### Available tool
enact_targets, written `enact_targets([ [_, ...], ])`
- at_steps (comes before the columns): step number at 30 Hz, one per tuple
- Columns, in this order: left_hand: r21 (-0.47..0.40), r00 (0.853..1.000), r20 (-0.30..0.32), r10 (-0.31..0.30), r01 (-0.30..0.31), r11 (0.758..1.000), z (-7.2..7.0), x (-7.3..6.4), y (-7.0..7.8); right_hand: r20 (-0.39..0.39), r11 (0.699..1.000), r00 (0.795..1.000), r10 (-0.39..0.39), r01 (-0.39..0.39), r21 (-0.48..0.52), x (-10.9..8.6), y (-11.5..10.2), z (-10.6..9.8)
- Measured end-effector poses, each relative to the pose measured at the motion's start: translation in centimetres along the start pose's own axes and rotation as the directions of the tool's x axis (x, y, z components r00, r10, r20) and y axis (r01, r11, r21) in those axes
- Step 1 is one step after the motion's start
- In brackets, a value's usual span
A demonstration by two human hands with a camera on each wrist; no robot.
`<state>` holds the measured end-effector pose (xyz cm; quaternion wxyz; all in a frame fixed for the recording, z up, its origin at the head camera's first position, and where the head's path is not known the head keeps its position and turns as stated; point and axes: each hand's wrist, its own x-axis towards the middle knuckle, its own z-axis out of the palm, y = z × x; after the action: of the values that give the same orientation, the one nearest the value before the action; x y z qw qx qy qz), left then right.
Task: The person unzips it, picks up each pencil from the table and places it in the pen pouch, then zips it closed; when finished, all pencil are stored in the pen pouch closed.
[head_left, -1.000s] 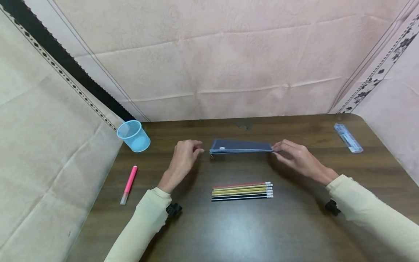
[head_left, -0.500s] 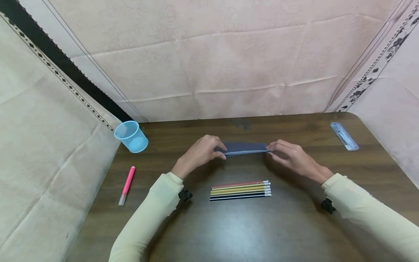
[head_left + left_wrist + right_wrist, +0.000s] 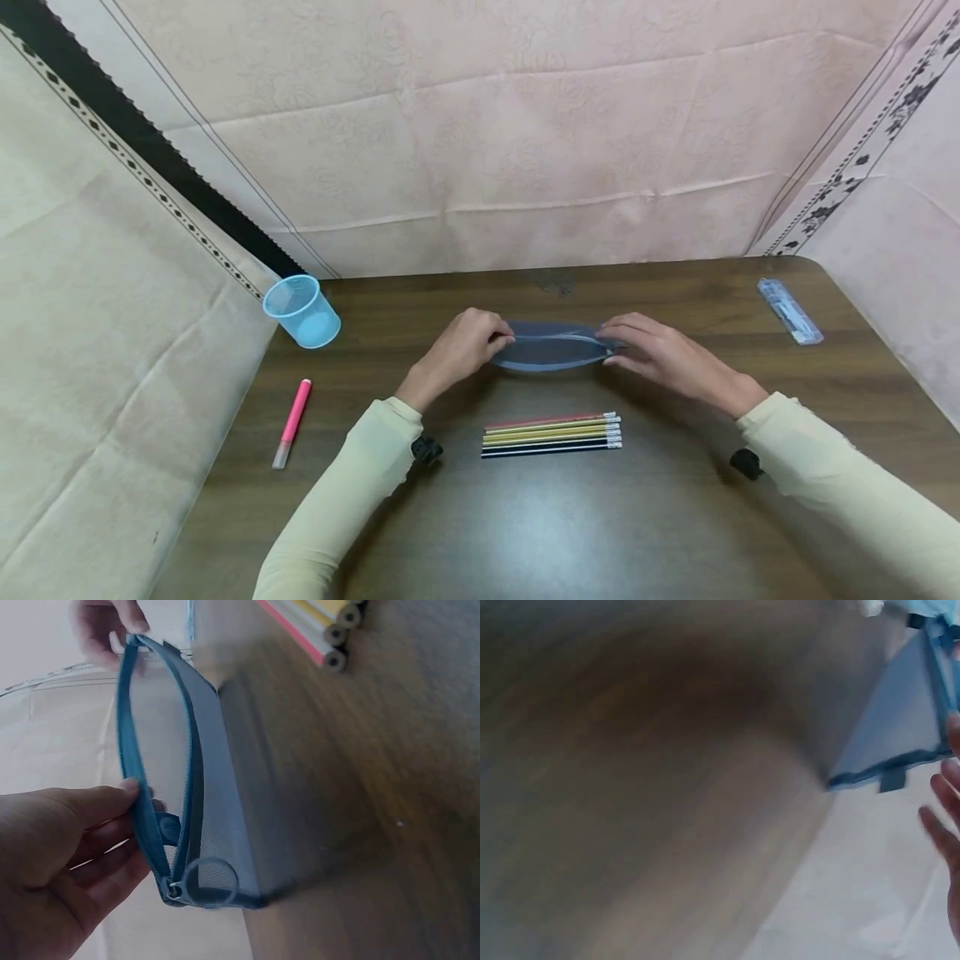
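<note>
The left hand is pinching the rim of the pouch at its left end, its thumb pressing on the rim and its fingers lying outside. The right hand is gripping the pouch's right end between thumb and fingers. Between them the pouch is gaping, its zip parted along the length and a ring hanging at the left end; whether its base is touching the table is hard to tell. Just on the near side of the pouch, red, yellow and black pencils are lying side by side, roughly parallel to it, their white-tipped ends facing right. Farther out, to the pouch's left and nearer the person, a pink marker is lying slantwise. A blue cup is standing well to the left of the pouch, and a flat blue packet is lying well to its right. Beyond the pouch, pale cloth is hanging behind the table.
</note>
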<state>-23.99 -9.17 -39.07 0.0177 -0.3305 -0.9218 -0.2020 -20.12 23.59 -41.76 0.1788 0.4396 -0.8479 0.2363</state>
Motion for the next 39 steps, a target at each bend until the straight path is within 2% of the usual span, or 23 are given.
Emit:
enact_targets([
  [5, -0.034, 0.999, -0.018, -0.030, 0.029, 0.999, 0.5, 0.0, -0.1, 0.005, 0.997, 0.997, -0.077, 0.077, -0.030, 1.9, -3.4, 1.0],
  [8, -0.059, 0.999, -0.030, -0.046, 0.044, 0.997, 0.9, 0.2, -0.2, 0.106, 0.999, 0.993, -0.051, 0.053, -0.012, 2.8, -5.5, 2.3],
  [10, -0.073, 0.998, -0.046, -0.048, 0.045, 0.996, 1.1, 0.3, -0.4, 0.210, 1.000, 0.978, -0.008, 0.009, -0.002, 3.1, -6.3, 3.2],
  [12, -0.087, 0.997, -0.060, -0.053, 0.047, 0.995, 1.3, 0.4, -0.5, 0.308, 0.999, 0.951, 0.034, -0.034, -0.006, 3.4, -6.8, 4.0],
  [14, -0.096, 0.996, -0.061, -0.058, 0.052, 0.994, 1.5, 0.5, -0.5, 0.376, 0.998, 0.925, 0.061, -0.060, -0.014, 3.4, -7.0, 4.7],
  [16, -0.099, 0.997, -0.051, -0.065, 0.059, 0.993, 1.7, 0.6, -0.6, 0.409, 0.997, 0.909, 0.079, -0.079, -0.018, 3.4, -7.0, 5.2],
  [20, -0.100, 0.997, -0.033, -0.076, 0.072, 0.992, 1.9, 0.6, -0.7, 0.418, 0.994, 0.902, 0.105, -0.110, -0.012, 3.3, -7.1, 5.7],
  [34, -0.105, 0.995, -0.055, -0.086, 0.080, 0.991, 2.3, 0.2, -0.9, 0.433, 0.989, 0.891, 0.134, -0.151, 0.003, 3.6, -7.4, 6.1],
  [39, -0.102, 0.995, -0.055, -0.083, 0.078, 0.992, 2.4, 0.3, -1.0, 0.438, 0.990, 0.889, 0.132, -0.141, -0.013, 3.7, -7.6, 6.1],
])
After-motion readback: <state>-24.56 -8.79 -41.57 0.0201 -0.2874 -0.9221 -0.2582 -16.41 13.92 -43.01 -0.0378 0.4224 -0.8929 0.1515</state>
